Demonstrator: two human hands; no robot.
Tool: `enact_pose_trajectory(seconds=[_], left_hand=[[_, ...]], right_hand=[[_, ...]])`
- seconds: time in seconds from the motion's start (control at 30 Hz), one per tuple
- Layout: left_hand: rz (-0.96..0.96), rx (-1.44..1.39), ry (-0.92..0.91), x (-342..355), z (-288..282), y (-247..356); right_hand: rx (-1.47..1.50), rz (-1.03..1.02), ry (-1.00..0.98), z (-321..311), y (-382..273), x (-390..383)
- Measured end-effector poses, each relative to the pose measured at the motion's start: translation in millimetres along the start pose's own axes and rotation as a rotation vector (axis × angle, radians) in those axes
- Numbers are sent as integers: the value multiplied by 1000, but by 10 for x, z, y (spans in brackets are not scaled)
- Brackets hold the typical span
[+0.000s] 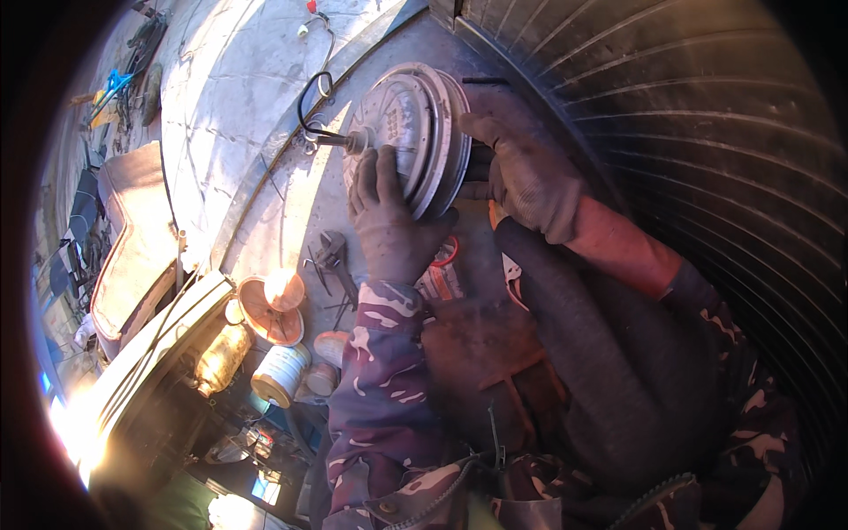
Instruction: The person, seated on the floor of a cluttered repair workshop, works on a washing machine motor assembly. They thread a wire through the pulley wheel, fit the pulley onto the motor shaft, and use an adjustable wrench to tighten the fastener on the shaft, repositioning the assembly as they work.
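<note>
A round grey metal hub motor (413,124) stands on its edge on the ground, its axle and a black cable (311,99) sticking out to the left. My left hand (389,221), in a dirty work glove, presses flat against the hub's near face and rim. My right hand (521,172), also gloved, grips the hub's far side from behind. A black rubber tyre (601,344) lies across my lap below the hub.
A corrugated metal shutter (698,115) rises at the right. On the ground to the left lie pliers (331,252), an orange dish (274,309), a white tin (281,373), a bottle (221,358) and a brown seat (132,238).
</note>
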State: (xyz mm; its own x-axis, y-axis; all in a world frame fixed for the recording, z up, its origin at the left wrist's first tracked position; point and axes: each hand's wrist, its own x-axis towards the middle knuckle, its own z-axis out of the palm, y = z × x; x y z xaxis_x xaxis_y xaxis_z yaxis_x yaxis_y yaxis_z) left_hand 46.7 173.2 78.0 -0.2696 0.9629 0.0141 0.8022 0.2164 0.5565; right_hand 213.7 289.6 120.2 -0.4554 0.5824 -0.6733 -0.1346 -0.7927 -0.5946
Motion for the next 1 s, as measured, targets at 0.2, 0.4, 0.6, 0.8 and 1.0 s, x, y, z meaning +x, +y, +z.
enact_pose_trajectory(seconds=[0.2, 0.4, 0.6, 0.8, 1.0], left_hand=[[-75, -125, -3, 134, -306, -165], [-102, -173, -2, 154, -375, -172], [-191, -254, 13, 100, -468, -323], [-242, -789, 41, 132, -666, -711], [-310, -816, 72, 176, -848, -945]], right_hand=[[-25, -73, -123, 326, -121, -22], [-58, -154, -186, 412, -128, -25], [-100, -156, -382, 491, -103, 3], [-390, -400, -480, 777, 144, 164], [-675, -566, -400, 690, 338, 272]])
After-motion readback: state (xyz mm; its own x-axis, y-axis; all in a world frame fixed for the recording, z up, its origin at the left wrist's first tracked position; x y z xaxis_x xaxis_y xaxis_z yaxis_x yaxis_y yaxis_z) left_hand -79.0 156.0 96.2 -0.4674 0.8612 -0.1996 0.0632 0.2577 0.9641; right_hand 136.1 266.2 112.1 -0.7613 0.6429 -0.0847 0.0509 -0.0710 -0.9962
